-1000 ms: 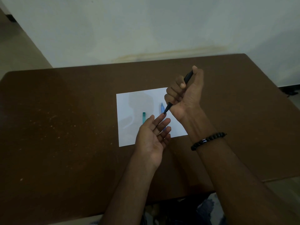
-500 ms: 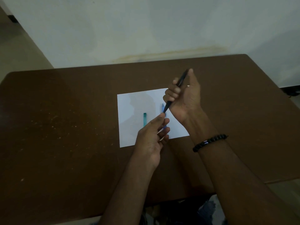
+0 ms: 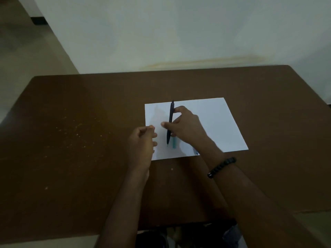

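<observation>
Dark-barrelled pen (image 3: 171, 113) at frame centre, held above a white sheet of paper (image 3: 218, 122). It stands nearly vertical in the frame, tip toward the lower edge. My right hand (image 3: 186, 127) grips it from the right: the thumb crosses the lower barrel and the curled fingers close on the upper barrel. My left hand (image 3: 143, 142) sits at the sheet's lower left edge, fingers loosely curled and relaxed, apart from the pen. A short teal piece (image 3: 174, 143) lies on the paper just right of the pen's tip. A small blue object (image 3: 196, 152) shows at the sheet's lower edge, mostly hidden by my right wrist, which carries a black beaded bracelet (image 3: 222, 167). The sheet lies on a brown table (image 3: 80, 140) that fills the middle of the frame.
</observation>
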